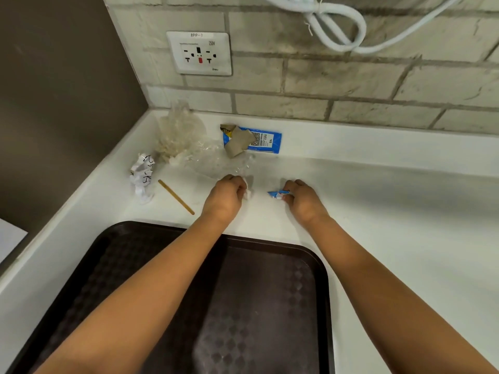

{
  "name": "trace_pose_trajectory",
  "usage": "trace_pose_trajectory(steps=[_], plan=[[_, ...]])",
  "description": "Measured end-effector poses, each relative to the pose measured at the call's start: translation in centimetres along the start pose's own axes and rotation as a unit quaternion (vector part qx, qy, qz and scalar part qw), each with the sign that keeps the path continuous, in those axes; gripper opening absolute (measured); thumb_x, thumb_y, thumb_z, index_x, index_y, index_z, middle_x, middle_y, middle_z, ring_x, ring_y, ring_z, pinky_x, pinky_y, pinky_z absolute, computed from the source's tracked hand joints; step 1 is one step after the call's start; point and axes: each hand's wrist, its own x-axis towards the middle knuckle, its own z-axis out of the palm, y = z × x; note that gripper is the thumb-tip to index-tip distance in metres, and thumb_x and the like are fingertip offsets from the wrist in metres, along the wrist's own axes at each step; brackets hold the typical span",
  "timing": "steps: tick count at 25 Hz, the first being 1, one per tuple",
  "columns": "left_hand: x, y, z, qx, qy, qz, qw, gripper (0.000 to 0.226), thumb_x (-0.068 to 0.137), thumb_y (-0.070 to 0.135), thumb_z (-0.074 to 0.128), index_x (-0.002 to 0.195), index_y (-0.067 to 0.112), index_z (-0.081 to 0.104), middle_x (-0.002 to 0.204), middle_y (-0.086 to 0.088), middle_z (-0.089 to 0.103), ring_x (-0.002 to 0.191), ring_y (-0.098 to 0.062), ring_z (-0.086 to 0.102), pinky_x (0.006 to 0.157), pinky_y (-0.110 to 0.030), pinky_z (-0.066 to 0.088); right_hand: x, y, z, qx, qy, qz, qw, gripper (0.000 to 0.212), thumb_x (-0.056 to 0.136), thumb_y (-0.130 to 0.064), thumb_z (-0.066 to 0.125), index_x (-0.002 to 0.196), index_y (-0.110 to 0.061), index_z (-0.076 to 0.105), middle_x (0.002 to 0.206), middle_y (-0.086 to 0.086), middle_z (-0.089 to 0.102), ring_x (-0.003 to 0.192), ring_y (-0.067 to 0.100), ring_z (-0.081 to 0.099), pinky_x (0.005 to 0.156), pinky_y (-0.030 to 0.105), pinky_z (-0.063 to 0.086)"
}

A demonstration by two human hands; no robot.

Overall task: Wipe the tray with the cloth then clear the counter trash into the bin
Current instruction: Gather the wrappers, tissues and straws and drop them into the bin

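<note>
Both arms reach over the dark tray (pixel 310 263) near us; the left hand (pixel 225 197) pinches a white scrap (pixel 248 194), the right hand (pixel 303 199) a blue wrapper (pixel 275 194). Far left: crumpled paper (pixel 141 176), a wooden stick (pixel 176 197), clear plastic (pixel 213 160), a blue packet (pixel 266 140).

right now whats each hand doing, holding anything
Left hand: closed, its grip on a small white scrap.
Right hand: closed, pinching a small blue wrapper piece.

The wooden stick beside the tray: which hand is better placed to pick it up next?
The left hand. The wooden stick lies just to its left, while the right hand is farther away and grips a blue wrapper scrap. However, the left already holds a white scrap.
</note>
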Motion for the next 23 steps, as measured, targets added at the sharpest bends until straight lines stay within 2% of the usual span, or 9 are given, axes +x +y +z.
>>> trace_pose_trajectory(steps=[2, 4, 7, 9, 12, 14, 18, 21, 23], plan=[[-0.8, 0.5, -0.9, -0.129, 0.058, -0.067, 0.988, 0.014, 0.09, 0.008, 0.053, 0.101, 0.008, 0.062, 0.1, -0.011, 0.064, 0.089, -0.023, 0.06, 0.077, -0.022, 0.044, -0.4, -0.2, -0.5, 0.034, -0.007, 0.03, 0.999, 0.018, 0.093, -0.01, 0.048, 0.104, 0.001, 0.058, 0.105, 0.018, 0.056, 0.095, 0.029, 0.054, 0.072, 0.021, 0.033], [-1.9, 0.9, -2.3, -0.241, 0.087, -0.133, 0.958, 0.019, 0.087, 0.009, 0.058, 0.105, 0.016, 0.059, 0.097, -0.005, 0.062, 0.083, -0.018, 0.059, 0.072, -0.022, 0.046, -1.5, -0.4, -1.4, 0.097, 0.016, 0.067, 0.993, 0.019, 0.092, -0.009, 0.051, 0.107, 0.001, 0.057, 0.098, 0.017, 0.057, 0.086, 0.027, 0.054, 0.063, 0.02, 0.034], [-4.4, 1.3, -4.5, -0.394, 0.067, -0.183, 0.898, 0.023, 0.086, 0.006, 0.061, 0.102, 0.021, 0.058, 0.097, -0.003, 0.059, 0.078, -0.015, 0.059, 0.059, -0.017, 0.052, -5.1, -0.7, -3.1, 0.199, 0.093, 0.139, 0.966, 0.016, 0.092, -0.011, 0.05, 0.106, -0.002, 0.05, 0.086, 0.007, 0.051, 0.066, 0.019, 0.046, 0.049, 0.017, 0.033], [-6.6, 1.8, -5.8, -0.463, 0.043, -0.188, 0.865, 0.022, 0.085, 0.001, 0.06, 0.094, 0.021, 0.061, 0.093, -0.002, 0.061, 0.079, -0.014, 0.059, 0.058, -0.016, 0.052, -8.5, -1.2, -3.9, 0.239, 0.125, 0.125, 0.955, 0.006, 0.09, -0.011, 0.055, 0.094, -0.008, 0.052, 0.074, -0.001, 0.047, 0.062, 0.015, 0.041, 0.046, 0.01, 0.032], [-10.8, 3.6, -7.7, -0.517, 0.017, -0.182, 0.836, 0.027, 0.084, -0.003, 0.06, 0.089, 0.024, 0.062, 0.087, 0.002, 0.061, 0.08, -0.013, 0.06, 0.056, -0.015, 0.051, -14.1, -3.0, -5.2, 0.301, 0.149, 0.082, 0.938, 0.009, 0.083, -0.009, 0.064, 0.079, -0.011, 0.057, 0.07, -0.007, 0.05, 0.061, 0.007, 0.041, 0.049, 0.005, 0.033], [-13.7, 5.1, -8.8, -0.533, -0.001, -0.173, 0.828, 0.026, 0.084, -0.003, 0.06, 0.089, 0.023, 0.062, 0.089, 0.001, 0.061, 0.08, -0.011, 0.061, 0.056, -0.014, 0.051, -17.5, -4.4, -5.9, 0.323, 0.161, 0.068, 0.93, 0.009, 0.082, -0.009, 0.066, 0.077, -0.012, 0.059, 0.072, -0.009, 0.054, 0.06, 0.006, 0.043, 0.05, 0.005, 0.033], [-20.2, 7.8, -10.2, -0.54, -0.051, -0.15, 0.827, 0.022, 0.086, 0.001, 0.06, 0.091, 0.022, 0.062, 0.092, -0.001, 0.063, 0.078, -0.009, 0.062, 0.058, -0.015, 0.052, -23.8, -6.4, -5.8, 0.32, 0.233, 0.068, 0.916, 0.006, 0.086, -0.01, 0.06, 0.083, -0.015, 0.058, 0.075, -0.01, 0.054, 0.062, 0.007, 0.044, 0.053, 0.008, 0.034], [-26.7, 8.9, -10.1, -0.536, -0.1, -0.117, 0.83, 0.018, 0.086, 0.005, 0.062, 0.094, 0.022, 0.063, 0.088, 0.002, 0.066, 0.075, -0.005, 0.062, 0.061, -0.016, 0.052, -29.4, -7.2, -4.5, 0.334, 0.312, 0.082, 0.886, 0.012, 0.09, -0.009, 0.051, 0.088, -0.021, 0.052, 0.073, -0.008, 0.05, 0.063, 0.009, 0.044, 0.06, 0.019, 0.037], [-31.0, 9.2, -9.7, -0.528, -0.145, -0.106, 0.83, 0.018, 0.086, 0.007, 0.062, 0.095, 0.022, 0.064, 0.085, 0.005, 0.067, 0.073, -0.003, 0.062, 0.061, -0.017, 0.052, -33.5, -7.6, -2.7, 0.336, 0.352, 0.098, 0.868, 0.019, 0.091, -0.009, 0.051, 0.086, -0.027, 0.051, 0.075, -0.01, 0.051, 0.064, 0.001, 0.046, 0.061, 0.015, 0.038]])
